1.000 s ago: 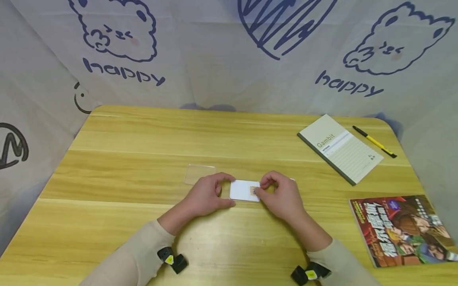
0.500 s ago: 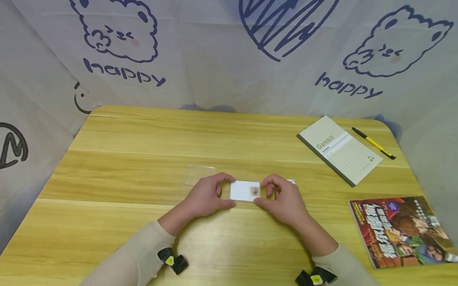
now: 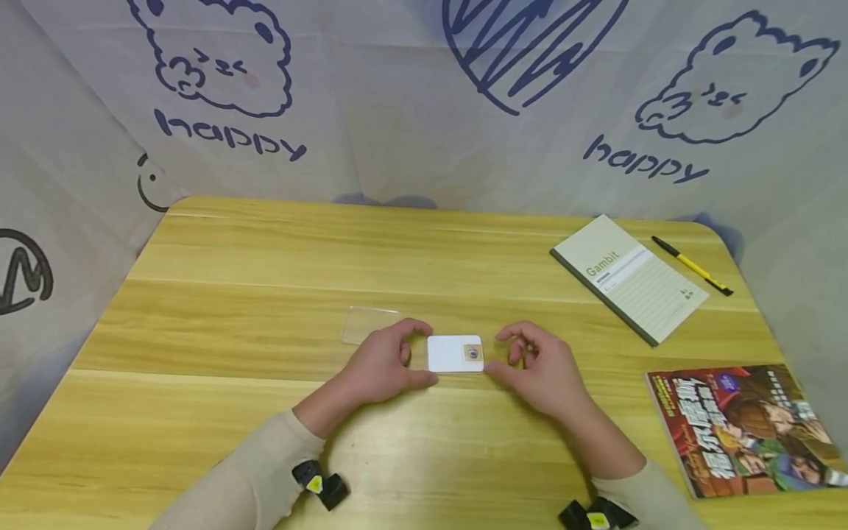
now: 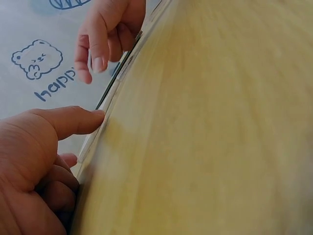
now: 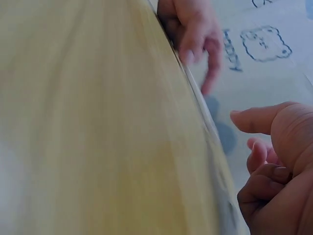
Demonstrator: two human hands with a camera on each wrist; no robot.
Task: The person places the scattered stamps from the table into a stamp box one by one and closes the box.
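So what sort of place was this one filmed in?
Probably a small makeshift recording booth rather than an ordinary room: the wood-grain table is hemmed in by pale sheeting with bear doodles reading "happy", and the person has camera-like black devices at both wrists.

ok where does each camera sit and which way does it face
Head: on the head, facing forward and down at the table and white card; left hand, right hand, sleeves show.
Left wrist: on that wrist, looking across the table; both hands show, left nearer.
Right wrist: on that wrist, looking across the table; both hands show, right nearer.
Wrist views share hands and table.
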